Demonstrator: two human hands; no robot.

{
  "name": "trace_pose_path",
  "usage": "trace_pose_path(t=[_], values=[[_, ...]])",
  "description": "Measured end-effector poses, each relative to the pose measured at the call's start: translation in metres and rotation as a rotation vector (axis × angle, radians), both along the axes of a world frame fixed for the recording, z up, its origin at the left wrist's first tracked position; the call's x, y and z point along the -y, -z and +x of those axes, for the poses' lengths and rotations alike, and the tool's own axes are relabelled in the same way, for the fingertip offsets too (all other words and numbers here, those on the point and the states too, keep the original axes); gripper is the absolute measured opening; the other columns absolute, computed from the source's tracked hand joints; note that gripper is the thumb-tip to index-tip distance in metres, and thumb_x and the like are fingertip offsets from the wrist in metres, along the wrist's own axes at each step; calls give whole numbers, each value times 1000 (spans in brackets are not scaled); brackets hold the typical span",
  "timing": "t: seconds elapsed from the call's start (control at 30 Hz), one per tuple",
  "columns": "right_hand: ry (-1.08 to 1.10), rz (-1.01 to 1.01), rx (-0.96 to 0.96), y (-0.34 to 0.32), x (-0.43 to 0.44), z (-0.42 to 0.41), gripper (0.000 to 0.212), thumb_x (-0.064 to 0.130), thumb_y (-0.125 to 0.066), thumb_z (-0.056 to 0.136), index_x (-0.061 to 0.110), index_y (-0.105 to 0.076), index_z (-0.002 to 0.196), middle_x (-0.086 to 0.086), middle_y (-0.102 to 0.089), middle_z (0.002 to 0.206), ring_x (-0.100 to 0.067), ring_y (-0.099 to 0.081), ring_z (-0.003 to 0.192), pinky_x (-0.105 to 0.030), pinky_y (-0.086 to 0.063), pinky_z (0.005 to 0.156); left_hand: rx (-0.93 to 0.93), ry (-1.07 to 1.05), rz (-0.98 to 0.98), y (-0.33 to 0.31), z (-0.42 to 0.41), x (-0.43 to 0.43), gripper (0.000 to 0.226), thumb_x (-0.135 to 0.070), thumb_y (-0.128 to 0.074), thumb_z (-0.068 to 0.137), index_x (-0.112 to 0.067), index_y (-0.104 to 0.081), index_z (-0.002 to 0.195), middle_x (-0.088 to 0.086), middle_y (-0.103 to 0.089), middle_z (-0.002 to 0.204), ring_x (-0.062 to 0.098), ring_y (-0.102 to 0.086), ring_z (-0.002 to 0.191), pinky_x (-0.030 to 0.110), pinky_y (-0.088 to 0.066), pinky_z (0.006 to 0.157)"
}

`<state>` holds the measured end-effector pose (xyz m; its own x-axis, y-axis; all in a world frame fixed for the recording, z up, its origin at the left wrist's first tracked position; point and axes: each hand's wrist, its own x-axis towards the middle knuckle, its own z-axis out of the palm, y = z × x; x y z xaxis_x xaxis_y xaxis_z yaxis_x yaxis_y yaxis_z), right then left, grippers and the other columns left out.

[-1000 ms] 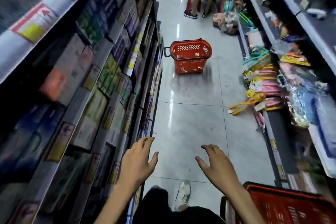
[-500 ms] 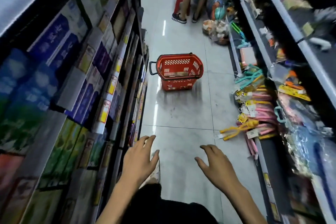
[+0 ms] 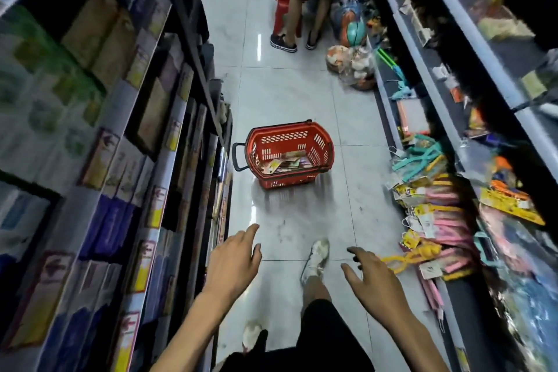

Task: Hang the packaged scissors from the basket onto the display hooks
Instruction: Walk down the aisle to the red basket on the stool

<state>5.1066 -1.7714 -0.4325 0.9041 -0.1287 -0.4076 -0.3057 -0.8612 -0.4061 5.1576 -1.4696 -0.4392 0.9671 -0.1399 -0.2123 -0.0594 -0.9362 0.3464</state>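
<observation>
A narrow shop aisle is running ahead of both hands, its pale tiled floor [image 3: 290, 93] lying between a boxed-goods shelf unit [image 3: 99, 160] just left of the left hand [image 3: 232, 263] and a display rack [image 3: 453, 160] to the right of the right hand [image 3: 374, 281]. One red basket [image 3: 290, 154] is sitting on the floor well ahead of the two hands, holding a loose pile of packaged scissors [image 3: 283, 164]; more packets [image 3: 434, 214] are hanging just right of the right hand. Both hands are spreading wide, holding nothing. One other person [image 3: 305, 3] is standing beyond the basket.
</observation>
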Motion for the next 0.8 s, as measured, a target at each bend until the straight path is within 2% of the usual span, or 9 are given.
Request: trace_pose_path(t=[0.27, 0.37, 0.57, 0.8], values=[[-158, -11, -58, 50, 69, 209, 41, 44, -56, 100, 30, -53, 138, 4, -63, 130, -18, -64, 114, -36, -51, 86, -90, -88, 121, 67, 172, 43, 45, -39, -55, 96, -21, -56, 137, 3, -73, 106, 32, -72, 87, 42, -57, 69], [-237, -29, -84, 70, 89, 281, 41, 42, -55, 100, 26, -55, 138, 1, -63, 132, -20, -64, 117, -37, -52, 88, -158, -114, 169, 86, 228, 61, 50, -45, -43, 96, -20, -56, 138, 5, -71, 113, 33, -70, 97, 43, -56, 79], [-388, -127, -156, 122, 112, 395, 37, 38, -56, 100, 20, -63, 132, -5, -65, 129, -27, -63, 114, -40, -50, 92, -293, -137, 227, 138, 324, 88, 47, -43, -48, 103, -20, -51, 144, 6, -56, 137, 31, -58, 123, 45, -46, 100], [-354, -131, -300, 226, 125, 475, 41, 40, -56, 100, 20, -60, 136, -7, -60, 134, -26, -61, 119, -39, -50, 93, -499, -170, 250, 257, 409, 87, 53, -40, -50, 102, -18, -43, 149, 14, -38, 154, 36, -44, 138, 50, -44, 107]])
